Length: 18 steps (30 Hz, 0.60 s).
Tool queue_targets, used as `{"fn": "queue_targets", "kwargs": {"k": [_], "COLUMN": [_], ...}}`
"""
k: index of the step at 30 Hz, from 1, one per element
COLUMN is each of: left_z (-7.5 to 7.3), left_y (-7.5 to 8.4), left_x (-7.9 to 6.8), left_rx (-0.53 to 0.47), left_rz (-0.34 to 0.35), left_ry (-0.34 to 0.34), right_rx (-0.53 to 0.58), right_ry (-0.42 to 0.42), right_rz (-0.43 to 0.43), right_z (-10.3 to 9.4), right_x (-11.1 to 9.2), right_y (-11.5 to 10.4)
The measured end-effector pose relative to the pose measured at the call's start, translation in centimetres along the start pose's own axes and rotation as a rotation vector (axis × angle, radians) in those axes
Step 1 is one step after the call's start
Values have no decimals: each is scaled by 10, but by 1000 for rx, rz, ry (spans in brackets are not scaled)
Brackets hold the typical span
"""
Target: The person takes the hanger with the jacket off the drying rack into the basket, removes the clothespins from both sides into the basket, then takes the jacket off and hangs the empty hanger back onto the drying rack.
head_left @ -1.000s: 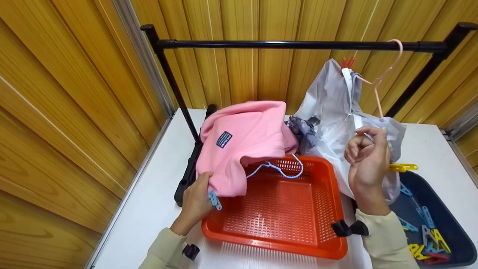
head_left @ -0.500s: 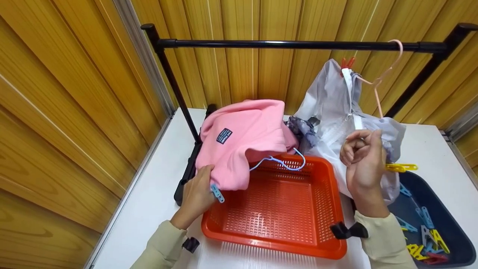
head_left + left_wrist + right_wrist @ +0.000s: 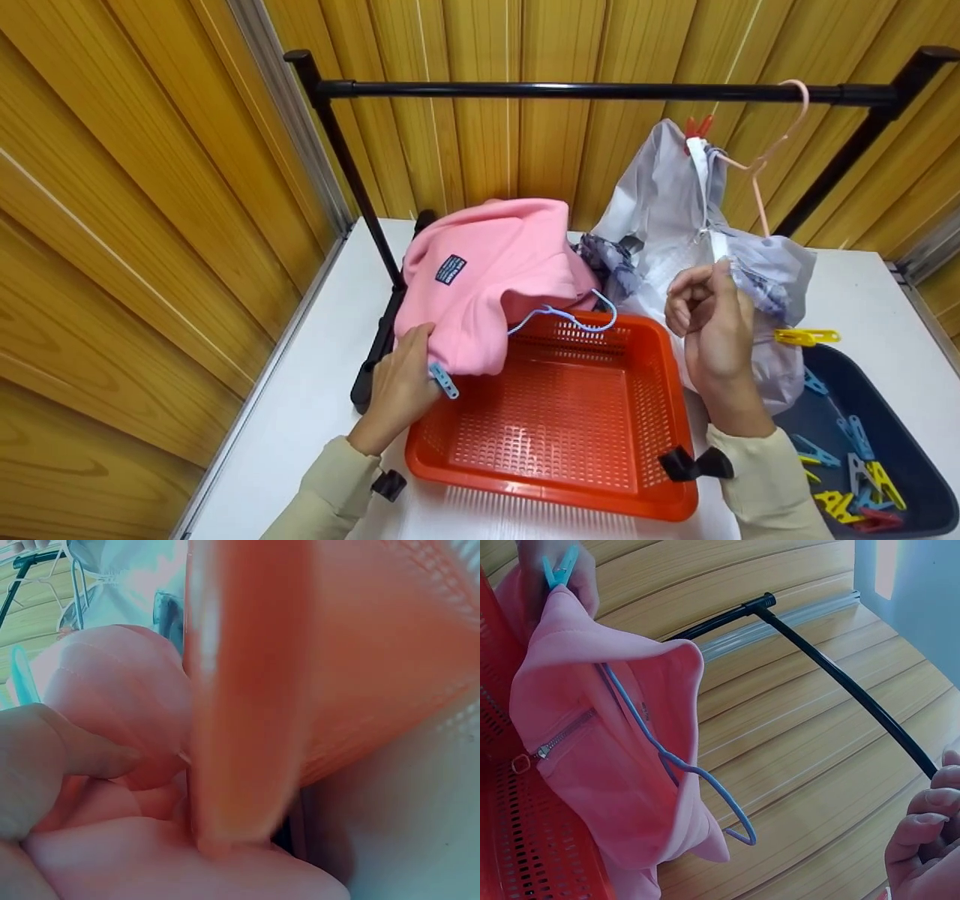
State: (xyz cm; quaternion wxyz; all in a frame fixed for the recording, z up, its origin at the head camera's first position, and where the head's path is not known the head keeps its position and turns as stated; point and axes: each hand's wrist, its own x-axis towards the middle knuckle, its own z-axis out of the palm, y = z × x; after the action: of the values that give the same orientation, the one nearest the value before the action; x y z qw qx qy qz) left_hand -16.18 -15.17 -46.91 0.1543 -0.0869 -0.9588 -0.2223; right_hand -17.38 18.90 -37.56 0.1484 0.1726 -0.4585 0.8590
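Observation:
A pink garment point(image 3: 487, 262) with a dark label drapes over the back left of the red basket point(image 3: 547, 499). My left hand point(image 3: 405, 379) grips its near corner, where a light-blue clothespin point(image 3: 444, 381) is clipped. From its opening sticks the hook of a blue hanger point(image 3: 577, 322); the rest of the hanger is mostly inside the cloth. The right wrist view also shows a zipper point(image 3: 566, 733) on the garment. My right hand point(image 3: 716, 330) is raised over the basket's right side, palm up, fingers loosely curled, with nothing visible in them.
Behind stands a black rack point(image 3: 585, 90). From its bar a pink hanger point(image 3: 796, 112) carries a whitish garment point(image 3: 652, 187), with a red clothespin point(image 3: 699, 127) and a yellow clothespin point(image 3: 806, 337). A dark tray point(image 3: 919, 457) with several clothespins sits at the right.
My left hand has lifted the pink garment's corner slightly up and right, and the blue hook has shifted along. My right hand has moved left, toward the garment.

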Motion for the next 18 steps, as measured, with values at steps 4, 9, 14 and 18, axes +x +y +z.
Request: {"fn": "queue_targets", "kwargs": {"k": [4,9,14,18], "left_z": [0,0,-1,-1], "left_y": [3,5,7,8], "left_x": [2,5,9,10], "left_rx": [-2,1,-2,-2], "left_rz": [-12,-12,-16,-20], "left_ry": [0,9,22,24], "right_rx": [-43,-129,-169,-190], "right_ry": [-46,-99,-134,-162], "right_rz": [3,20,56,67], "right_z": [0,3,6,9], "right_x": [-1,-3,-5,-6], "right_y": [3,7,12,17]}}
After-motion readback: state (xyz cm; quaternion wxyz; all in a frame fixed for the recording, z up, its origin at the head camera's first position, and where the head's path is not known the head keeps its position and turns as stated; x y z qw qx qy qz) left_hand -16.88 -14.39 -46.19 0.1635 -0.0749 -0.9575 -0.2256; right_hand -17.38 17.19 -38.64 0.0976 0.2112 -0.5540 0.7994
